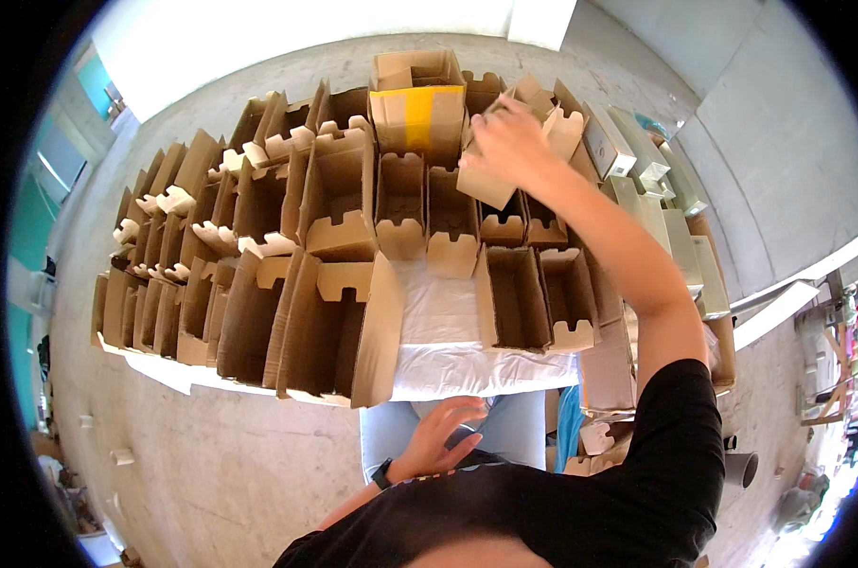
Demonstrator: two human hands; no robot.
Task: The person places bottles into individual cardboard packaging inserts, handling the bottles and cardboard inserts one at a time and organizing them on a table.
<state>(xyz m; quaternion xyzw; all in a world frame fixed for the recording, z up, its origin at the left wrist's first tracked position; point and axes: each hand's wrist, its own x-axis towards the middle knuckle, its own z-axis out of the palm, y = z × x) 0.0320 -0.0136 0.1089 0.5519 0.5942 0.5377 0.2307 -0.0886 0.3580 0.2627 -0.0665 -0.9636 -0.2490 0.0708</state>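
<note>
Cardboard carton point(490, 175), folded and open-topped, held at the far side of the bench point(448, 364), tilted above the back rows of like cartons. Right hand point(509, 142) closed over its upper edge and flaps, arm stretched out over the rows. Left hand point(438, 435) resting low by the lap, fingers loosely spread, holding nothing, well apart from the cartons.

Step in hand, as judged: placing or seating one assembled carton among the upright ones near the yellow-taped box point(417, 109). Not yet set down; lower edge clear of the cartons beneath.

Surroundings: rows of assembled brown cartons point(258, 246) across the left and middle of the bench; white sheet point(438, 312) showing bare at the near middle; stack of pale flat cartons point(656, 189) along the right edge.

Next move, as judged: calls for squaring the carton to its neighbours, finding a free slot in the back row, lowering it upright without tipping adjacent flaps, then releasing the grip.
</note>
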